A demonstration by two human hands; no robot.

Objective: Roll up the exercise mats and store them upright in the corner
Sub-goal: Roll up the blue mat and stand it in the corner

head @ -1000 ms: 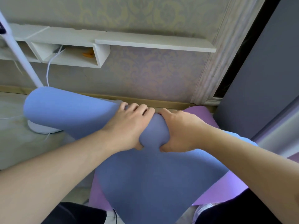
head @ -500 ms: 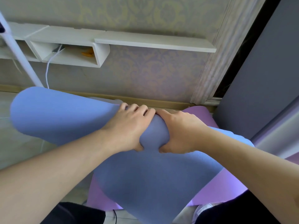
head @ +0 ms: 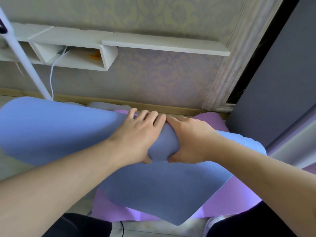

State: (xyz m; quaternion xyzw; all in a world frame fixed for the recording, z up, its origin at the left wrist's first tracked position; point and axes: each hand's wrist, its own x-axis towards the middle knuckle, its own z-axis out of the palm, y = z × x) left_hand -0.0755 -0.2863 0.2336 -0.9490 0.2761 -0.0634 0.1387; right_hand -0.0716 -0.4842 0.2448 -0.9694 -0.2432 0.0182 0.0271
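A blue exercise mat [head: 56, 130] is partly rolled into a thick tube that runs across the view, its left end sticking out wide. My left hand [head: 136, 135] and my right hand [head: 189, 139] grip the roll side by side at its middle, fingers over the top and thumbs underneath, squeezing it narrow there. The loose flap of the blue mat hangs down toward me. Under it lies a purple mat [head: 227, 197], flat on the floor, showing at the right and below.
A wallpapered wall with a wooden skirting board is straight ahead. White wall shelves [head: 164, 43] hang on it, with a white cable dangling. A white pole [head: 25, 57] leans at the left. A grey panel [head: 277, 74] stands in the right corner.
The left end of the blue roll has swung further left and toward me, growing larger in view. Both hands keep the same grip at the middle.
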